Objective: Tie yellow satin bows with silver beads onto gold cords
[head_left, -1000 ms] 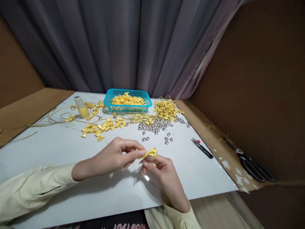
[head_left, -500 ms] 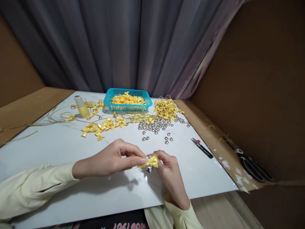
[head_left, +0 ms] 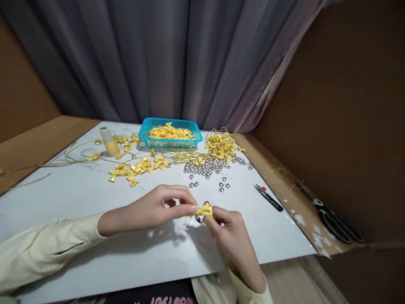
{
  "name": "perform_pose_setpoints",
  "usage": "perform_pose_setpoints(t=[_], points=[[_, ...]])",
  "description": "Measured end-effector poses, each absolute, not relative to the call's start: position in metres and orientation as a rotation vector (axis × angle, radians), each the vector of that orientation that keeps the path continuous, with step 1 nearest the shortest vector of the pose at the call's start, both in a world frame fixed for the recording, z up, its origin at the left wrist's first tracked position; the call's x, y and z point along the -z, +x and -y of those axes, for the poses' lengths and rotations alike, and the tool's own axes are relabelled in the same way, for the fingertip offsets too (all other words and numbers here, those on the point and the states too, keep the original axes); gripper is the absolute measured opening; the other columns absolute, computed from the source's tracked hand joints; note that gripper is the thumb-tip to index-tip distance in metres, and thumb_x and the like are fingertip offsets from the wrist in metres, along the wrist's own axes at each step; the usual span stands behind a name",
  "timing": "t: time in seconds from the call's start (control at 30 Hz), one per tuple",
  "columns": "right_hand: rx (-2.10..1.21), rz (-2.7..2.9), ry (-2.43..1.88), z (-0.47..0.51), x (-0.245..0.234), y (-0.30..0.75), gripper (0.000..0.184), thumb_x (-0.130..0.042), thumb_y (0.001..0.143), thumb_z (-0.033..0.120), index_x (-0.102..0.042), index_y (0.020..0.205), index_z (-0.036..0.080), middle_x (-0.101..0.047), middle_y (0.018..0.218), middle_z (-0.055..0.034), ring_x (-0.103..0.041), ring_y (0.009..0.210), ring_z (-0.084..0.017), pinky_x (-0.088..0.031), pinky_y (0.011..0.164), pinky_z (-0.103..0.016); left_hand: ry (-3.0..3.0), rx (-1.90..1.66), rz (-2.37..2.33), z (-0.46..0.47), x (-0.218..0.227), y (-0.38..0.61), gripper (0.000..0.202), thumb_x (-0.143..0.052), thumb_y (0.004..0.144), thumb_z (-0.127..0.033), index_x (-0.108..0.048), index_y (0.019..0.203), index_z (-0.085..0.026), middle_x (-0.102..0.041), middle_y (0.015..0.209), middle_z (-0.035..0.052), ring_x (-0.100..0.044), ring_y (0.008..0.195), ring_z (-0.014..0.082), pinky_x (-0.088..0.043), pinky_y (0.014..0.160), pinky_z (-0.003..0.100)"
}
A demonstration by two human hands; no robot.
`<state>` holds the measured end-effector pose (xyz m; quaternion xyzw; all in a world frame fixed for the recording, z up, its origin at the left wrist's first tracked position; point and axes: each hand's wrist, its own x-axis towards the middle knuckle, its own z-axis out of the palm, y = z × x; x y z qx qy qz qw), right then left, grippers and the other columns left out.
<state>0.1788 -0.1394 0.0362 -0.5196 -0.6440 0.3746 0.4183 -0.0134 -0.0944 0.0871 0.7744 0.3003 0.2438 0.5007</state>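
Between my two hands a small yellow ribbon bow (head_left: 205, 210) is held over the front of the white board. A silver jingle bell (head_left: 200, 218) hangs at the underside of its knot. My left hand (head_left: 167, 207) pinches the bow's left loop between thumb and fingers. At the other loop, the thumb and fingers of my right hand (head_left: 229, 230) are closed on its right end. Another small silver bell (head_left: 206, 203) shows just behind the bow; whether it lies on the board I cannot tell.
A blue basket (head_left: 171, 145) of yellow bows stands at the back, near a glue bottle (head_left: 109, 142). Loose bows (head_left: 139, 166), golden cords (head_left: 186, 157) and silver bells (head_left: 205, 166) are spread before it. Thread snips (head_left: 268, 197) and large scissors (head_left: 335, 221) lie right.
The bow and bell have risen slightly and shifted a little right. My right hand has moved right and slightly down, its fingers now at the bow's right end.
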Motion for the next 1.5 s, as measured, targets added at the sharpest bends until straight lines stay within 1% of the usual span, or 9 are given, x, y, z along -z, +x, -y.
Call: perform_pose_setpoints(t=[0.13, 0.23, 0.33, 0.63, 0.8, 1.13, 1.33, 1.43, 1.5], points=[[-1.321, 1.341, -1.319, 0.143, -0.041, 0.178, 0.028, -0.061, 0.080, 0.040, -0.069, 0.070, 0.015, -0.062, 0.050, -0.0003, -0.043, 0.035, -0.008, -0.033, 0.039, -0.021, 1.880, -0.601, -0.760, 0.093, -0.084, -0.013, 0.018, -0.054, 0.087, -0.027, -0.068, 0.085, -0.015, -0.066, 0.080, 0.0013, -0.055, 0.071, 0.0107, -0.042, 0.064, 0.019], [-1.377, 1.183, -1.155, 0.143, -0.042, 0.180, 0.020, -0.066, 0.079, 0.033, -0.071, 0.089, 0.018, -0.071, 0.072, -0.0047, -0.063, 0.061, -0.015, -0.047, 0.052, -0.022, 1.842, -0.564, -0.822, 0.093, -0.084, -0.014, 0.019, -0.056, 0.086, -0.029, -0.071, 0.086, -0.017, -0.065, 0.069, -0.0013, -0.050, 0.058, 0.0078, -0.038, 0.054, 0.017], [-1.374, 1.119, -0.989, 0.145, -0.045, 0.181, 0.024, -0.068, 0.078, 0.028, -0.068, 0.102, 0.022, -0.071, 0.097, -0.0059, -0.065, 0.085, -0.018, -0.054, 0.068, -0.026, 1.801, -0.560, -0.822, 0.093, -0.085, -0.014, 0.020, -0.056, 0.087, -0.029, -0.070, 0.083, -0.016, -0.064, 0.065, -0.0025, -0.048, 0.056, 0.0067, -0.037, 0.052, 0.015], [-1.388, 1.138, -0.981, 0.148, -0.048, 0.169, 0.023, -0.081, 0.061, 0.015, -0.066, 0.078, 0.021, -0.069, 0.068, 0.0036, -0.063, 0.055, -0.009, -0.053, 0.053, -0.016, 1.699, -0.501, -0.786, 0.096, -0.078, -0.013, 0.018, -0.057, 0.086, -0.030, -0.066, 0.084, -0.015, -0.060, 0.069, -0.0027, -0.051, 0.062, 0.0081, -0.039, 0.056, 0.017], [-1.345, 1.142, -1.023, 0.148, -0.045, 0.164, 0.022, -0.080, 0.062, 0.016, -0.065, 0.076, 0.020, -0.069, 0.065, 0.0041, -0.063, 0.051, -0.009, -0.053, 0.051, -0.016, 1.678, -0.603, -0.827, 0.095, -0.077, -0.011, 0.013, -0.060, 0.083, -0.029, -0.061, 0.083, -0.016, -0.061, 0.079, -0.0020, -0.052, 0.067, 0.0092, -0.040, 0.060, 0.019], [-0.961, 1.420, -1.149, 0.150, -0.042, 0.163, 0.013, -0.072, 0.073, 0.024, -0.064, 0.081, 0.020, -0.069, 0.070, 0.0008, -0.063, 0.060, -0.012, -0.053, 0.059, -0.023, 1.730, -0.620, -0.871, 0.097, -0.078, -0.012, 0.013, -0.058, 0.083, -0.028, -0.063, 0.079, -0.016, -0.062, 0.082, -0.0001, -0.053, 0.076, 0.0128, -0.040, 0.067, 0.023], [-1.141, 1.110, -0.942, 0.141, -0.040, 0.170, 0.035, -0.072, 0.075, 0.027, -0.059, 0.108, 0.026, -0.065, 0.114, -0.0040, -0.064, 0.096, -0.017, -0.053, 0.081, -0.028, 1.596, -0.584, -0.833, 0.095, -0.080, -0.009, 0.014, -0.060, 0.081, -0.027, -0.061, 0.075, -0.014, -0.062, 0.075, -0.0005, -0.054, 0.070, 0.0116, -0.041, 0.066, 0.022], [-1.249, 0.808, -0.848, 0.136, -0.041, 0.174, 0.024, -0.063, 0.083, 0.033, -0.062, 0.104, 0.022, -0.066, 0.113, -0.0055, -0.062, 0.103, -0.018, -0.050, 0.090, -0.031, 1.560, -0.567, -0.805, 0.095, -0.077, -0.010, 0.013, -0.061, 0.080, -0.026, -0.062, 0.076, -0.014, -0.063, 0.074, -0.0001, -0.056, 0.070, 0.0115, -0.042, 0.066, 0.021], [-1.368, 0.603, -0.759, 0.132, -0.041, 0.178, 0.018, -0.066, 0.081, 0.031, -0.065, 0.095, 0.020, -0.069, 0.102, -0.0041, -0.065, 0.094, -0.014, -0.052, 0.087, -0.028, 1.553, -0.563, -0.785, 0.095, -0.075, -0.011, 0.011, -0.062, 0.079, -0.025, -0.063, 0.076, -0.014, -0.064, 0.074, -0.0003, -0.056, 0.068, 0.0109, -0.042, 0.065, 0.021]])
